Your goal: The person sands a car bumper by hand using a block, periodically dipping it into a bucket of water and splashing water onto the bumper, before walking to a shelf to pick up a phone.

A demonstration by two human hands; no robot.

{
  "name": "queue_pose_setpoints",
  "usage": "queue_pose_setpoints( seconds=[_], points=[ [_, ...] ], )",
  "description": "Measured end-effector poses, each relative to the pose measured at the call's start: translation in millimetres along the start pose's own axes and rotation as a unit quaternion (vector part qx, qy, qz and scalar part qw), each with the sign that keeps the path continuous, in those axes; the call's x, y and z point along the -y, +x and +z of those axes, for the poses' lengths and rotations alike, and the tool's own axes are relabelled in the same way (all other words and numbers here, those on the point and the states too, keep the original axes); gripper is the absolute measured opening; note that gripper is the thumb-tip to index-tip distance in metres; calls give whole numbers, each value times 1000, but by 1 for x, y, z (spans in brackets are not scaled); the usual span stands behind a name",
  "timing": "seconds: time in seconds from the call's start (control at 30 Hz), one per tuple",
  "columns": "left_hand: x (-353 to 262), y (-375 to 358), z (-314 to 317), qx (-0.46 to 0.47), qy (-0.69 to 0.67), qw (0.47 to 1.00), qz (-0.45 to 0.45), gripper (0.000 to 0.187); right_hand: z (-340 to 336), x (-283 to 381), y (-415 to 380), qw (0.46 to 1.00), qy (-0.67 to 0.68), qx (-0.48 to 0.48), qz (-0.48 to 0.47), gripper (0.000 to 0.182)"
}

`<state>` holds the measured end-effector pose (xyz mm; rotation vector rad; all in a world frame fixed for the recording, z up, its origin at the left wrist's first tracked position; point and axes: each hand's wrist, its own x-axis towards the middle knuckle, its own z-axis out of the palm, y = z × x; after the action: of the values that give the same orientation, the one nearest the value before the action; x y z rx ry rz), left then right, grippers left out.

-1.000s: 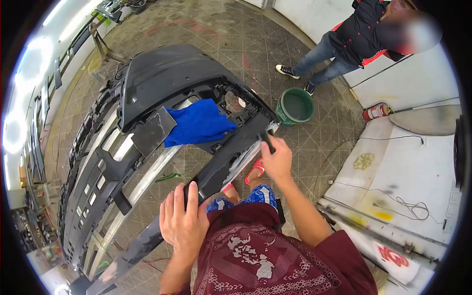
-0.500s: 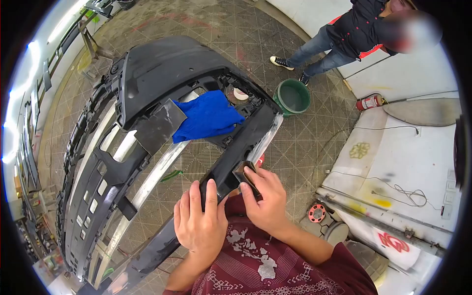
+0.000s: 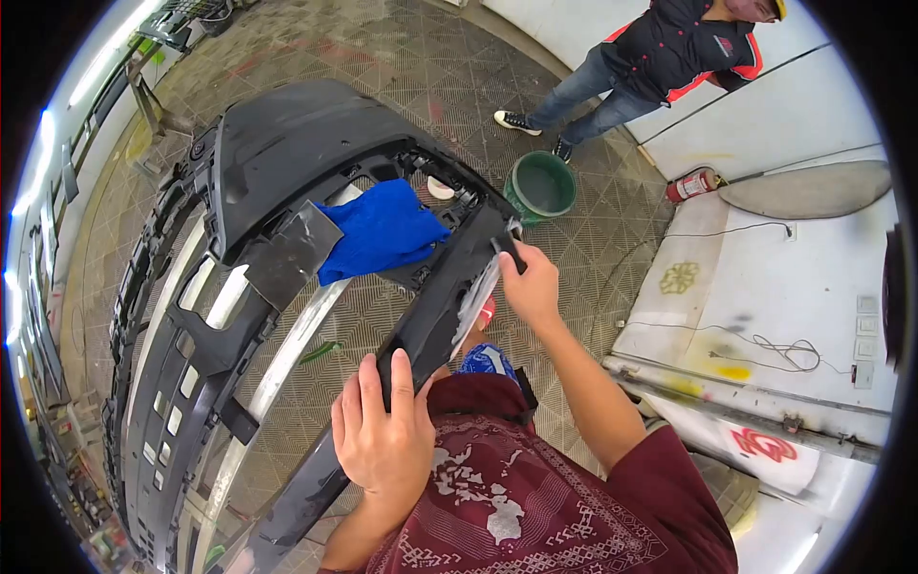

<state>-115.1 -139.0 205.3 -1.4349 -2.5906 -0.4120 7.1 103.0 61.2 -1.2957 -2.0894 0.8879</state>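
A black car bumper [image 3: 287, 143] stretches diagonally across the view, with a whitish scuffed strip [image 3: 481, 295] along its near edge. My left hand [image 3: 382, 430] rests on this edge, fingers extended and lying flat on the black plastic. Further up the edge, my right hand [image 3: 534, 292] is closed around a thin dark sanding pad [image 3: 513, 254], held against the bumper near its upper corner. Part of the pad is hidden by the fingers. A blue cloth [image 3: 382, 230] and a dark grey sheet [image 3: 296, 253] lie over the bumper's middle.
A green bucket [image 3: 540, 187] of liquid stands on the patterned floor beyond the bumper's corner. Close by stands another person [image 3: 660, 57]. A fire extinguisher [image 3: 693, 184] and a loose cable [image 3: 784, 352] are along the right wall.
My right hand has slid the pad up along the bumper's edge, away from my left hand, uncovering more of the whitish strip. My left hand stays on the edge. The view has shifted slightly.
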Motion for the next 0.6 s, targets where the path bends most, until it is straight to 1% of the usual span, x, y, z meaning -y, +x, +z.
queue_pose_setpoints(
  seconds=[0.03, 0.1, 0.13, 0.17, 0.2, 0.27, 0.3, 0.33, 0.37, 0.4, 0.43, 0.47, 0.53, 0.57, 0.6],
  points=[
    [0, 0, -1, 0, 7, 1000, 0, 49, -1, 6, -7, 1000, 0, -3, -2, 29],
    [-1, 3, -1, -4, 16, 1000, 1, 49, -8, 43, -42, 996, -46, -33, -73, 30],
    [-1, 2, -2, 3, 13, 1000, -4, 49, -21, 88, -70, 996, -11, 6, -89, 32],
    [-1, 3, -2, 10, 10, 1000, -6, 50, -32, 115, -97, 990, 10, 15, -137, 34],
    [-2, 4, -3, 11, 10, 1000, 1, 50, -41, 124, -108, 990, 52, 48, -124, 37],
    [0, 2, -3, 26, 5, 1000, -7, 51, -33, 83, -80, 991, 21, 64, -120, 37],
    [0, 2, -3, 23, 8, 1000, 4, 51, -18, 49, -51, 995, 25, 30, -90, 36],
    [0, 1, -2, 24, 8, 1000, 5, 51, -5, 11, -19, 997, 4, 12, -70, 35],
    [1, 0, 0, 19, 12, 1000, 8, 52, 11, -24, 10, 999, -14, -27, -39, 35],
    [0, 0, 1, 11, 17, 1000, 11, 52, 9, -24, 9, 999, -12, -30, -39, 35],
    [-2, 1, 1, 8, 21, 1000, 7, 52, 9, -21, 8, 999, -29, -35, -17, 34],
    [-3, 3, 0, 5, 24, 1000, 14, 52, 9, -14, 9, 998, -46, -42, 5, 33],
    [-4, 3, -1, 17, 32, 999, 0, 52, -16, 71, -51, 997, -2, 1, -75, 31],
    [-5, 3, -1, 22, 32, 999, 3, 52, -27, 103, -84, 995, 29, 5, -91, 29],
    [-5, 4, -2, 29, 21, 999, -8, 52, -33, 119, -102, 992, 61, 9, -107, 29]
  ],
)
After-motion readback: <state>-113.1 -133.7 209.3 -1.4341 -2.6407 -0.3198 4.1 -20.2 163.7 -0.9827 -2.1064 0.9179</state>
